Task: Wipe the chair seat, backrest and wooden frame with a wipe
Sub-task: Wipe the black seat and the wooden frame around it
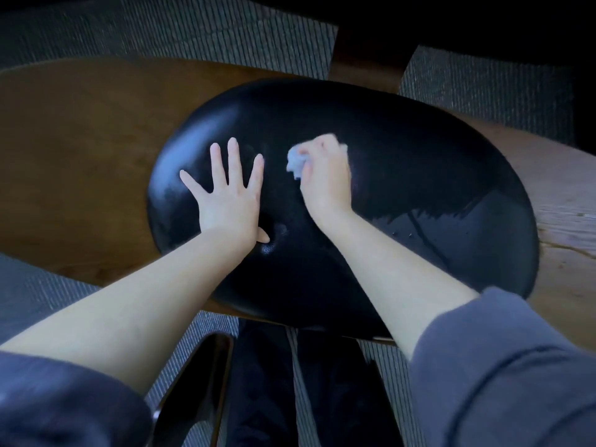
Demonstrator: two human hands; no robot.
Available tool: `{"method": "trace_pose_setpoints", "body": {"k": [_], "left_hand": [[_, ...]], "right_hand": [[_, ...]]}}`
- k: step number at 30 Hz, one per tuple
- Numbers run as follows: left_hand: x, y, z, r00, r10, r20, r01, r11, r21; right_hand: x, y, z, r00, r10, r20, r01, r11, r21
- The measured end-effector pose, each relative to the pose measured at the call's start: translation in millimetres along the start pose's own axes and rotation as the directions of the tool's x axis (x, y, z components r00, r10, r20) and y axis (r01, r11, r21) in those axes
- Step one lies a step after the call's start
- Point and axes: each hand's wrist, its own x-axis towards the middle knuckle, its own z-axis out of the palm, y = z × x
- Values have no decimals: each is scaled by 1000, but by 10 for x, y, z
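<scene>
A glossy black cushion (403,175) of the chair fills the middle of the head view, set on a curved brown wooden frame (80,162). My left hand (225,195) lies flat on the cushion's left part with its fingers spread. My right hand (325,175) is closed around a crumpled white wipe (296,161) and presses it on the cushion near the middle. A wet, shiny streak shows on the cushion's right side. A dimple with a button sits just below my left hand.
Grey ribbed carpet (225,37) surrounds the chair. Another piece of the wooden frame (567,195) extends at the right. A dark wooden post (367,62) stands behind the cushion. My legs in dark trousers (290,382) and a dark curved wooden piece (200,382) are at the bottom.
</scene>
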Motion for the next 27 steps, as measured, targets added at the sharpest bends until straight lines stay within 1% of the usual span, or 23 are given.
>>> {"method": "trace_pose_setpoints", "body": {"k": [1,2,3,4,5,6,7,8,9,10,11,12,13,14,16,19,21,22,23,24,25,26,27], "left_hand": [[-4,-2,-15,1000,-1,6,1,1000,5],[-13,-4,-38,1000,-3,16,3,1000,7],[-20,-8,-61,1000,-5,30,5,1000,8],[-24,-9,-87,999,-3,47,3,1000,7],[-28,-7,-108,998,-1,64,1,1000,5],[-29,-9,-121,997,0,77,0,1000,3],[-23,-10,-125,997,-1,83,1,1000,1],[-14,-7,-126,996,0,85,1,1000,-2],[-10,3,-120,996,0,86,0,1000,-3],[-11,9,-108,996,-3,85,3,1000,1],[-8,4,-95,997,-6,79,6,1000,9],[-9,1,-91,997,-7,76,6,1000,19],[-12,-1,-96,997,-4,77,3,1000,23],[-20,-1,-111,997,0,81,-2,1000,21],[-35,-16,-153,996,13,91,-14,1000,18],[-88,-35,-196,993,62,98,-63,998,7],[-157,-17,-186,988,127,86,-126,992,-15],[-194,6,-163,984,163,73,-162,987,-16],[-228,39,-132,978,200,60,-199,980,-10],[-260,77,-102,972,230,53,-230,973,-5],[-283,120,-66,967,249,53,-250,968,0],[-301,160,-27,965,255,56,-255,967,6],[-310,197,9,967,250,54,-251,968,15]], "right_hand": [[-257,50,-14,988,-122,91,122,992,-1],[-525,114,-61,951,-239,194,241,970,13],[-744,197,-118,905,-320,280,323,946,36],[-858,280,-183,869,-362,336,374,927,33],[-845,342,-243,854,-370,366,393,919,14],[-732,362,-288,857,-357,371,392,920,-21],[-561,354,-314,888,-310,340,349,935,-57],[-351,347,-322,935,-240,262,274,956,-101],[-132,350,-333,978,-121,167,143,981,-130],[48,343,-355,997,7,75,3,991,-136],[168,328,-351,997,84,0,-83,989,-124],[181,288,-342,995,93,-42,-97,988,-117],[82,260,-332,997,70,-33,-73,992,-105],[-106,244,-330,1000,25,7,-25,997,-75],[-672,327,-338,987,-83,136,88,996,-34],[-1538,628,-469,924,-208,321,255,961,-111],[-1669,728,-538,884,-236,405,297,950,-96],[-1562,717,-546,874,-214,436,287,952,-108],[-1372,674,-550,887,-164,432,242,961,-133],[-1131,624,-562,920,-100,380,170,973,-155],[-877,588,-578,957,-26,288,78,982,-171],[-653,569,-597,980,50,191,-15,983,-182],[-496,557,-602,988,111,109,-91,980,-175]]}}
